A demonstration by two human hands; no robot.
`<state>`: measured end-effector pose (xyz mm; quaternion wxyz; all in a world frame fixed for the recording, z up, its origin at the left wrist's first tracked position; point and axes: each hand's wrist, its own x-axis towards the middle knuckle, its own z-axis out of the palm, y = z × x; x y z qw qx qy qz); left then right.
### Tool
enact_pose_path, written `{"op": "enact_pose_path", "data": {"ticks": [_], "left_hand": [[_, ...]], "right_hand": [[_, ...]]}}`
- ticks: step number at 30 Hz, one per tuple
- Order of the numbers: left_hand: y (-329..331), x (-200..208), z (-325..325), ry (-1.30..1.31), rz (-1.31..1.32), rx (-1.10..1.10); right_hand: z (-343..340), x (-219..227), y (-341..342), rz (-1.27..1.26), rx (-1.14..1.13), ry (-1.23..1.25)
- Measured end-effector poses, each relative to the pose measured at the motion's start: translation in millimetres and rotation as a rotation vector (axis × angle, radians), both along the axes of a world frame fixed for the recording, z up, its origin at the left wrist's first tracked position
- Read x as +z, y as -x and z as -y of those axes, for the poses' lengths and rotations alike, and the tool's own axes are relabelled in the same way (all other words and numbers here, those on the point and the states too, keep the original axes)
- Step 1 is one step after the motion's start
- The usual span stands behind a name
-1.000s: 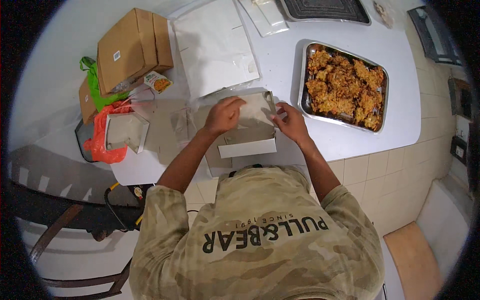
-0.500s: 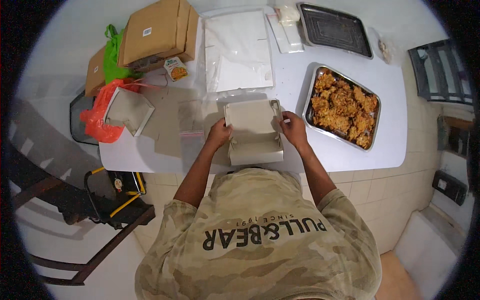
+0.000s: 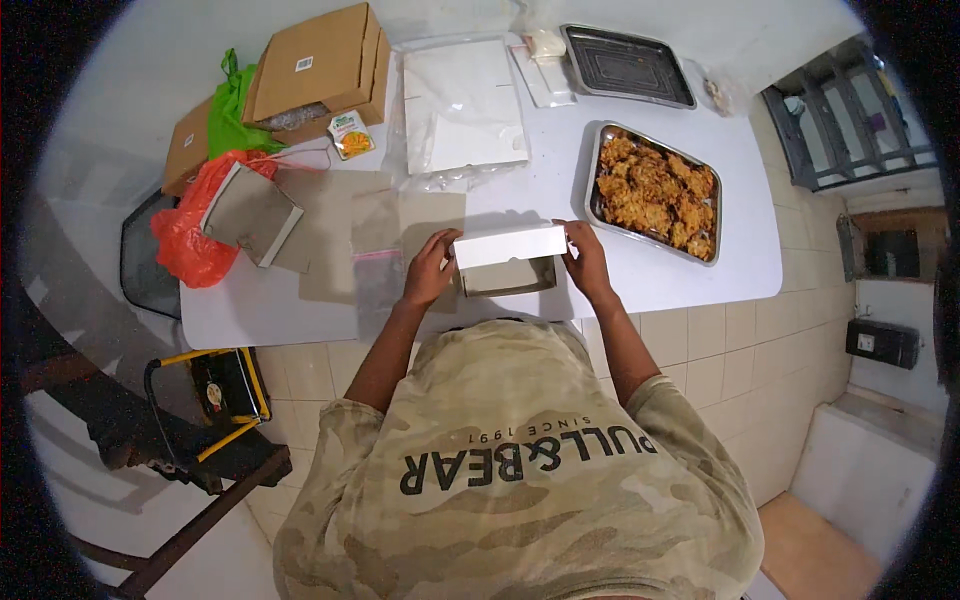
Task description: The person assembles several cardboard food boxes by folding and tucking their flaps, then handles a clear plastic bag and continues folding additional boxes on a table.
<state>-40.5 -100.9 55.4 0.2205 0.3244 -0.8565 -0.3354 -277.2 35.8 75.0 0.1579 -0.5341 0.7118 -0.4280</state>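
A small white box [image 3: 512, 243] was at the centre of the frame, its long axis running left to right, almost level. Its white panel lay toward the top of the frame and its grey hollow faced the lower edge. The left hand [image 3: 430, 268], half curled, had its fingers at the box's left end; the right hand [image 3: 587, 262], loosely bent, gripped the right end. Half a second earlier, the grey inner face had shown toward the top and a pale wall below; now the white panel had replaced that grey face.
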Motion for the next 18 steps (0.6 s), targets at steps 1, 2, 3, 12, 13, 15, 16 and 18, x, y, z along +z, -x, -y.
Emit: {"op": "enact_pose_path", "data": {"ticks": [1,2,3,12,13,15,16,18], "left_hand": [[-2,-9,2,-0.060,-0.033,0.003],[-5,-17,5,-0.116,-0.063,0.003],[-7,-25,7,-0.112,-0.065,0.002],[-7,-27,11,-0.256,-0.221,0.081],[-1,-27,8,-0.272,-0.224,0.085],[5,-21,3,-0.285,-0.222,0.093],[6,-10,-1,-0.024,-0.159,0.154],[7,-5,-9,0.238,-0.098,0.210]], "right_hand": [[-1,-4,1,-0.035,0.020,-0.001],[-1,-6,3,-0.067,0.038,0.003],[-2,-9,3,-0.080,0.035,-0.019],[-20,-3,-45,-0.018,-0.124,-0.037],[-23,-8,-49,0.045,-0.060,-0.058],[-17,-14,-65,0.189,0.026,-0.086],[-11,-13,-74,0.264,0.042,-0.093],[-4,-15,-83,0.314,0.066,-0.061]]}}
